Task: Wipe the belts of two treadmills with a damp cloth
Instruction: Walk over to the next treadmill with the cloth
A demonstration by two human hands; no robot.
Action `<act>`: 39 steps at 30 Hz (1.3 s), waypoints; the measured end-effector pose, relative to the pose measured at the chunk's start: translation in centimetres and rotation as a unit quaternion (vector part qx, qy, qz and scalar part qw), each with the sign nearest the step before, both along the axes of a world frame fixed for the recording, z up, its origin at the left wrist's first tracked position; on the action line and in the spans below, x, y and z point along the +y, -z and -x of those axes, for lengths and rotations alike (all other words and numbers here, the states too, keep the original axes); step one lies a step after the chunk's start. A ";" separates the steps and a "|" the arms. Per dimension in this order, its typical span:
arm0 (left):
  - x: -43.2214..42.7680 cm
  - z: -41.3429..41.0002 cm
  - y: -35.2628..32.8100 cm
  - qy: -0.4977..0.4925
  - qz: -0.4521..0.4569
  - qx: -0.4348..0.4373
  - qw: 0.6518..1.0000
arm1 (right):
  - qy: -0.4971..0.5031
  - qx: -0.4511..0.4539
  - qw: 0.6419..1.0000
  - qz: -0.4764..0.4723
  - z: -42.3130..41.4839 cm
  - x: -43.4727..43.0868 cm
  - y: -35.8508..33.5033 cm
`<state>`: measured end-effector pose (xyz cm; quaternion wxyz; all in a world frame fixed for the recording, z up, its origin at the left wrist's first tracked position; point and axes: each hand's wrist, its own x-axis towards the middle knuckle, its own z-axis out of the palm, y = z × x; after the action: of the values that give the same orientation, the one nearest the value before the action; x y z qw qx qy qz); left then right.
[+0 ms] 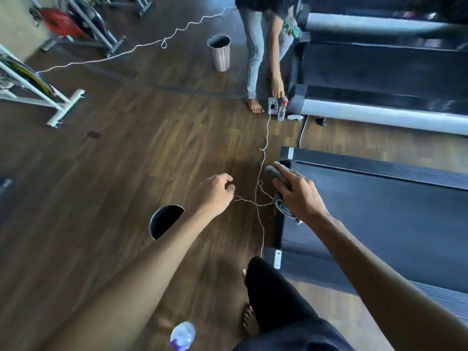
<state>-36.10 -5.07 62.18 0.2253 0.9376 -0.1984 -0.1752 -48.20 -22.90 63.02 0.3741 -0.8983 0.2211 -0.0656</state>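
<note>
Our right hand point(301, 196) curls its fingers around the grey cloth point(274, 173) at the end of the nearer treadmill's belt point(379, 211), while our left hand point(215, 193) pinches a thin string point(260, 216) above the wooden floor point(126, 160).

The floor point(121, 153) is dark brown wood-effect plank, with a lighter sheen near the centre. A beige wall point(12, 26) section shows at upper left. Near it stand an exercise bike point(58, 21) with a red flywheel and a white-framed machine point(65, 107). A slatted cylindrical bin point(219, 54) stands upright at top centre. A thin light cord point(114, 55) trails across the floor.
</note>
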 end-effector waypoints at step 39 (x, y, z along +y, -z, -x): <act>-48.7 -56.2 -1.6 0.445 -0.031 -0.018 0.895 | 0.486 -0.036 0.866 -0.109 -48.1 -31.2 0.5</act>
<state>20.12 -53.77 63.78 0.0912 0.7606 -0.5936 -0.2467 -0.06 -54.13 62.53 0.3978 -0.6276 0.6219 -0.2473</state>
